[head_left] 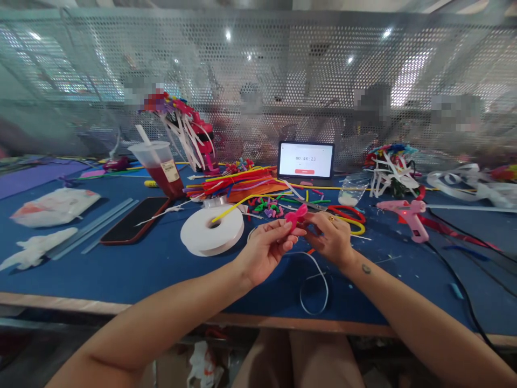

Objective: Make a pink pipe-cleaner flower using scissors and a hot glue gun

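left hand (264,255) and right hand (330,238) pinch a small pink bow (296,217) between narrow fingers, a finished-looking ribbon bunch (181,129) beyond.

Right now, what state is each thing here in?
Left hand, pinching the pink bow
Right hand, holding the bow's other end
Tablet, on, showing a timer
Glue gun, lying on its side, red light on
Phone, screen dark
Cup, lidded, red drink inside

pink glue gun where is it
In the head view, the pink glue gun lies at the right of the table, beside the right hand, below the white ribbon bundle.
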The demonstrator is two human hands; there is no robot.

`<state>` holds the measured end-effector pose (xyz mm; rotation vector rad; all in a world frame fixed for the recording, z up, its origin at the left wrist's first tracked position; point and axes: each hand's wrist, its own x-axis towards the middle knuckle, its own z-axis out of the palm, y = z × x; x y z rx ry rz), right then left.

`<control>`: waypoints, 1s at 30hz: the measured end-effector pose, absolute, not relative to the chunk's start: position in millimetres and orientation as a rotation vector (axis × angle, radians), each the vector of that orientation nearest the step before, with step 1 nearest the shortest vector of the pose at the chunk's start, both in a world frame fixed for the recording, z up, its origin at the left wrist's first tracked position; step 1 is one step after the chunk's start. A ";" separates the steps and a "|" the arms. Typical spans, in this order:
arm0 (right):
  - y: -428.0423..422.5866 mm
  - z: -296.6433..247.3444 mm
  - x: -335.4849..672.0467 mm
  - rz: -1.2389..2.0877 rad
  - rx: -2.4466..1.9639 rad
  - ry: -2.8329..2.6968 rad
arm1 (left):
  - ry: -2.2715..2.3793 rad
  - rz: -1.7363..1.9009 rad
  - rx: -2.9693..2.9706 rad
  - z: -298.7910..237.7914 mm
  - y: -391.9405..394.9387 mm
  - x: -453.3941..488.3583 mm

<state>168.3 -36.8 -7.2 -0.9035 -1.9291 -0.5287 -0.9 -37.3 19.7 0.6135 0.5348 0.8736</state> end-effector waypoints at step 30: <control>-35.9 -9.0 169.3 -0.631 -0.741 -1.859 | 0.498 0.872 0.640 14.5 -42.5 1.3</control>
